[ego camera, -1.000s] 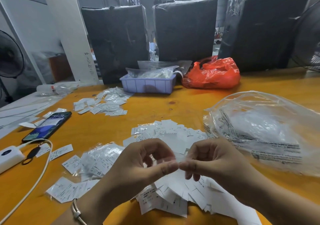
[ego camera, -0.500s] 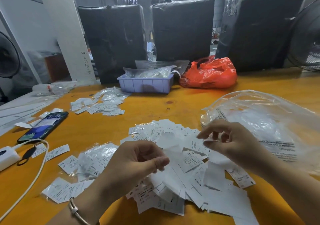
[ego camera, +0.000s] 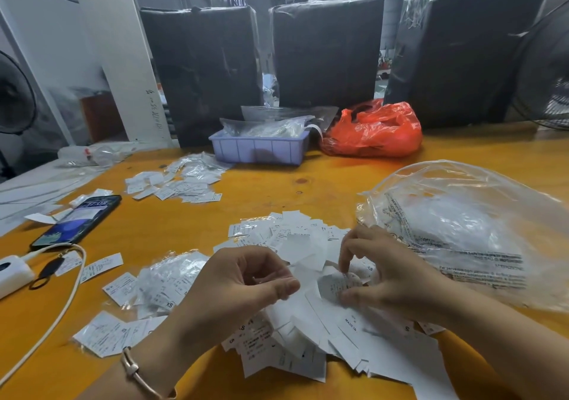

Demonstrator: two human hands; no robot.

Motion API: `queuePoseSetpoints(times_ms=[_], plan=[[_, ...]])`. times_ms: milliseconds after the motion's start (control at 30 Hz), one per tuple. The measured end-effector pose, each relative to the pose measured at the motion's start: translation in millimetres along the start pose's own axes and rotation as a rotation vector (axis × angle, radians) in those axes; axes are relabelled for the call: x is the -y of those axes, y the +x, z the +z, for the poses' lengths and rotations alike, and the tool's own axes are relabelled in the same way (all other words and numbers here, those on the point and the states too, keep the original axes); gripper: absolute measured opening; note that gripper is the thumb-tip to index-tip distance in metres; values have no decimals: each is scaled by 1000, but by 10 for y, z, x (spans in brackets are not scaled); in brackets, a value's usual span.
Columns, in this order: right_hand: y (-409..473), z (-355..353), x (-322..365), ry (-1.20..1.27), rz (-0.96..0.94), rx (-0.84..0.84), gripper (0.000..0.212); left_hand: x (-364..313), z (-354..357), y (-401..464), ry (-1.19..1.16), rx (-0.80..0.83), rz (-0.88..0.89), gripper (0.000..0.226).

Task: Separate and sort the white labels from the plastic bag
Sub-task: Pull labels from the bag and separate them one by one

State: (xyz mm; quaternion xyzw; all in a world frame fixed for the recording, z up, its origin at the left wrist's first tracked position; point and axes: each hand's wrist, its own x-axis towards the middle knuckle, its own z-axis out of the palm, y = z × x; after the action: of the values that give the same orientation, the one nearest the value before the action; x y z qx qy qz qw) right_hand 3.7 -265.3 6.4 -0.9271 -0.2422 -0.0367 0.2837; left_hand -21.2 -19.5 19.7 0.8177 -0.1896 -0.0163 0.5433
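Note:
A loose heap of white labels point(ego camera: 311, 332) lies on the orange table point(ego camera: 277, 193) right in front of me. My right hand point(ego camera: 391, 276) reaches down into the heap, and its thumb and fingertips pinch a curled label point(ego camera: 334, 285). My left hand point(ego camera: 243, 288) hovers just left of it with curled fingers, thumb pressed to forefinger on what looks like a thin clear sleeve, barely visible. A large clear plastic bag point(ego camera: 468, 227) with printed text lies to the right of my right hand.
Small sleeved label packs point(ego camera: 169, 279) lie at the left, and another label pile point(ego camera: 184, 184) farther back. A phone point(ego camera: 77, 221), a white power bank point(ego camera: 12, 273) and its cable sit at the far left. A blue tray point(ego camera: 258, 150), a red bag point(ego camera: 375, 128) and black wrapped boxes point(ego camera: 326, 51) stand behind.
Both hands pinched one bundle together, then parted and labels fell onto the heap. My right hand swung out to the right, then came back down and took a label from the pile.

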Motion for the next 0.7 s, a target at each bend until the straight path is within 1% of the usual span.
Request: queuePoseSetpoints(times_ms=[133,267,300,400,467,500,533,600,700], plan=[[-27,-21,33,229,-11,-93,21,1,-7,-5,-8,3,-13,9],[-52,-70,61,512,37,-202,18,-8,-13,-8,-63,6,-31,13],[-57,-82,73,591,50,-214,23,-8,-15,-10,-73,11,-29,15],[-64,-107,110,779,75,-211,59,-10,-22,-8,-98,22,-30,17],[-72,-114,147,804,68,-231,75,-16,-29,-2,-124,33,-39,14],[-82,-113,170,788,59,-251,77,-22,-34,1,-151,38,-45,13],[-94,-115,197,774,46,-277,76,-27,-39,1,-178,40,-49,13],[-126,-123,266,756,15,-338,67,-35,-46,0,-205,44,-51,11],[-163,-154,399,753,-33,-435,40,-43,-44,-4,-220,58,-42,8]])
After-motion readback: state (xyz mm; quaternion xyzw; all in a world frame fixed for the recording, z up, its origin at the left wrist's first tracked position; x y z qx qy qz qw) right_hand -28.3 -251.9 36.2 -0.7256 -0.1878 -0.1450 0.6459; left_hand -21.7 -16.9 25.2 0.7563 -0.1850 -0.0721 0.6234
